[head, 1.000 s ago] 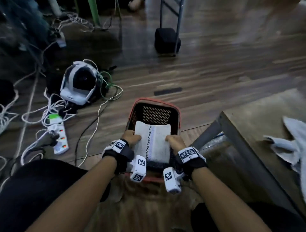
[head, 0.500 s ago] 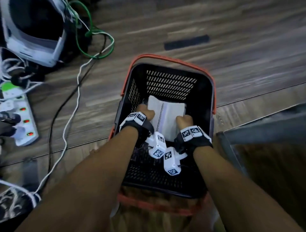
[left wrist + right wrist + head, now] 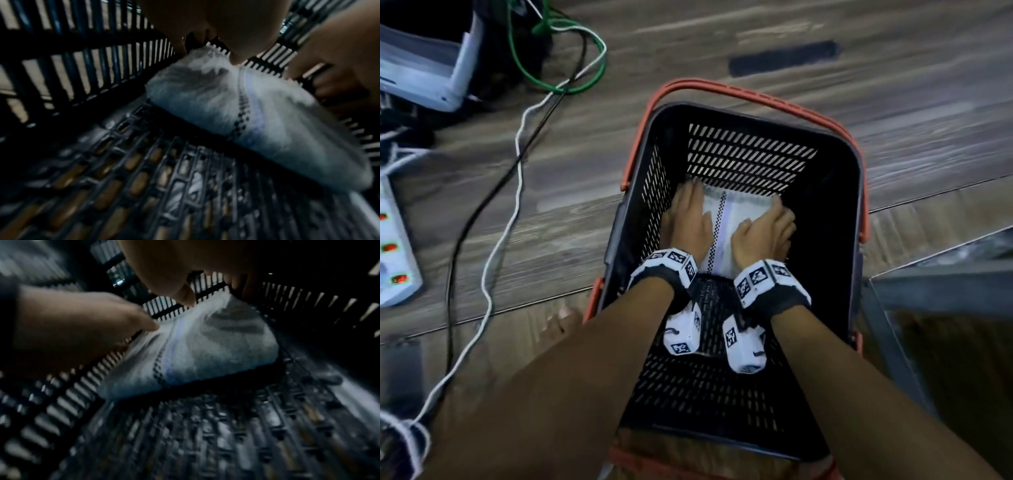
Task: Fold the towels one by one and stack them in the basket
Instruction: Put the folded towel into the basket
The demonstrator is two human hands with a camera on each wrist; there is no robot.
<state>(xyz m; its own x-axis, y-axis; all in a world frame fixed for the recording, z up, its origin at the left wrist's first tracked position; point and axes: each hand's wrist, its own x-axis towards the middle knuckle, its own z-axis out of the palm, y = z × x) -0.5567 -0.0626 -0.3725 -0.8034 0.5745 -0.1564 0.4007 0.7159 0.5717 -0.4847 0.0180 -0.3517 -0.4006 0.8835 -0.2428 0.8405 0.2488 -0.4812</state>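
Observation:
A folded white towel (image 3: 736,219) with a checked stripe lies on the floor of the black basket (image 3: 858,192), against its far wall. My left hand (image 3: 688,219) rests flat on the towel's left half, fingers straight. My right hand (image 3: 767,226) lies on the right half, fingers reaching over the far right edge. In the left wrist view the towel (image 3: 226,113) sits on the slotted basket floor (image 3: 123,178) under my left hand (image 3: 236,24). The right wrist view shows the towel (image 3: 205,345) below my right hand (image 3: 174,264), whose thumb hovers just above it.
The basket has red handles (image 3: 743,92) and stands on wood flooring. Cables (image 3: 517,192) and a power strip (image 3: 393,246) lie to the left, a white device (image 3: 424,75) at the top left. A grey metal frame (image 3: 935,274) stands close on the right.
Both hands carried the folded towel down into the basket and set it on the floor. The curled fists gripping its sides have flattened out on top of it.

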